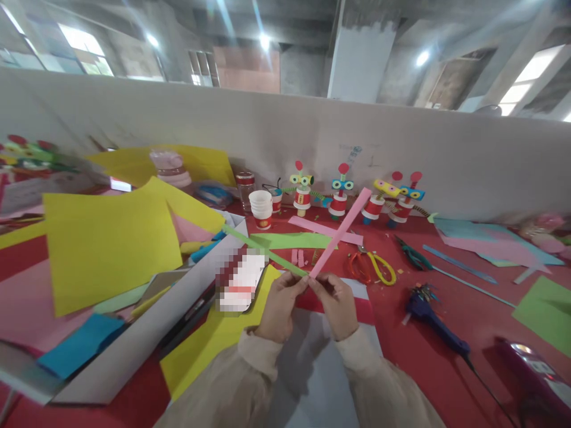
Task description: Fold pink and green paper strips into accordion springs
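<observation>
My left hand (282, 302) pinches the end of a narrow green paper strip (267, 252), which slants away up and to the left. Between the fingers of my right hand (333, 302) is the lower end of a pink paper strip (341, 232), pointing up and to the right. The two strips meet at my fingertips in a V; whether they are glued there I cannot tell. Behind the held pink strip lie another pink strip (312, 227) and a wider green strip (292, 241). Below my hands is a pale grey sheet (312, 368).
Cup figures (302, 197) stand along the back beside stacked paper cups (261, 208). To the right lie scissors (379, 267), pliers (414, 255) and a corded glue gun (439, 327). A box (134, 333) with coloured paper fills the left, near a phone (244, 282).
</observation>
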### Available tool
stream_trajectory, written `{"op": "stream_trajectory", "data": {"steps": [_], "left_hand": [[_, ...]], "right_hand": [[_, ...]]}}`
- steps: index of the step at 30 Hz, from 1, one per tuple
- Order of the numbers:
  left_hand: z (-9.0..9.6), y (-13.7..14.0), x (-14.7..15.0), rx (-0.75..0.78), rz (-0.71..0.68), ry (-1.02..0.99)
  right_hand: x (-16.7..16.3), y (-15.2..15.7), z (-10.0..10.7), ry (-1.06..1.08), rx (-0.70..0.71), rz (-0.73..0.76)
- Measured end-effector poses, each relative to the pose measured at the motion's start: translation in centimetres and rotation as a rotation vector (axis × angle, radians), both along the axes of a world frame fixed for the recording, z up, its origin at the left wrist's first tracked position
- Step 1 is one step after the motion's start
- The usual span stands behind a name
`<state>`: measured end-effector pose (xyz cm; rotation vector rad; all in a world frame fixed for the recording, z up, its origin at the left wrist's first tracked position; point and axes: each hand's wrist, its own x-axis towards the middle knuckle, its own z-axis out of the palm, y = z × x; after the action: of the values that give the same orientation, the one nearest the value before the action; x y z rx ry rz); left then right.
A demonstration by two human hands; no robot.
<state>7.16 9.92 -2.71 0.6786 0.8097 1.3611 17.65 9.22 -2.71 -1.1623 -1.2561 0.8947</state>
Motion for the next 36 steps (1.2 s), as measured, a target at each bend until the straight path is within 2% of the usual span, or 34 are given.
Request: {"op": "stream_trajectory", "data": {"steps": [5, 10, 12, 16, 19, 23, 26, 30, 36], "left_hand": [[0.0, 0.0, -0.1, -0.034, 0.039, 0.056], [0.1, -0.1, 0.1, 0.064, 0.031, 0.114], [0.2, 0.0, -0.1, 0.131, 0.015, 0.272], [0.3, 0.4, -1.0, 0.285, 0.02, 0.773], [0.3, 0.7, -1.5, 0.322, 0.007, 0.939], [0.2, 0.8, -1.6, 0.32, -0.034, 0.856], [0.2, 0.8, -1.4, 0.294, -0.03, 0.751], [0.3, 0.7, -1.4, 0.211, 0.011, 0.648], [-0.1, 0.8, -1.8, 0.08, 0.052, 0.424]], "right_hand": [[0.3, 0.2, -0.4, 0.067, -0.013, 0.054], [0.8, 0.5, -0.6, 0.13, -0.014, 0.092], [1.0, 0.6, -0.6, 0.132, -0.009, 0.074], [1.3, 0.9, -0.6, 0.118, -0.024, 0.061], [1.3, 1.0, -0.8, 0.106, -0.043, 0.08], [1.2, 1.1, -0.9, 0.124, -0.078, 0.112], [1.1, 1.0, -0.7, 0.076, -0.063, 0.081], [1.0, 0.8, -0.4, -0.022, -0.027, 0.038], [1.6, 0.7, -0.2, 0.056, 0.027, -0.024]]}}
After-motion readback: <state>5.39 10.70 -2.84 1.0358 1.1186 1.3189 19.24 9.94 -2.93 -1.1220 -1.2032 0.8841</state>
